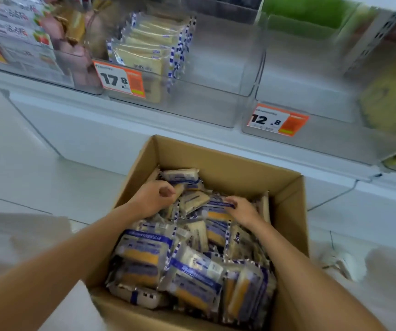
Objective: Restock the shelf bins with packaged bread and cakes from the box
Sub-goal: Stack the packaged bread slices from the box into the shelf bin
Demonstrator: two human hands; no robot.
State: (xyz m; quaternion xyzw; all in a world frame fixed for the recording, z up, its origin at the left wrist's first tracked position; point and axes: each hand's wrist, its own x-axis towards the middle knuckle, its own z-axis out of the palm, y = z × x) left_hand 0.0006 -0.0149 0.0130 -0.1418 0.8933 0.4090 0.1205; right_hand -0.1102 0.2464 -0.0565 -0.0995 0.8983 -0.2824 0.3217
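An open cardboard box (pixel 218 161) stands on the floor below the shelf, full of several blue-and-white packaged cakes (pixel 192 271). Both my hands are inside it, near its far side. My left hand (pixel 154 198) has its fingers curled around a packet (pixel 180 188) at the pile's top left. My right hand (pixel 242 211) lies palm down, fingers curled over a packet with a blue strip (pixel 218 212). On the shelf above, a clear bin (pixel 192 108) with the 17.8 tag (pixel 120 80) holds several packets of the same kind (pixel 144 48) in its left part.
A clear bin (pixel 311 87) with a 12.8 tag (pixel 277 119) stands to the right. Bins at the far left (pixel 25 44) hold strawberry-print and pink packs. A bin with yellow-green packs (pixel 392 96) is at the far right. White floor tiles surround the box.
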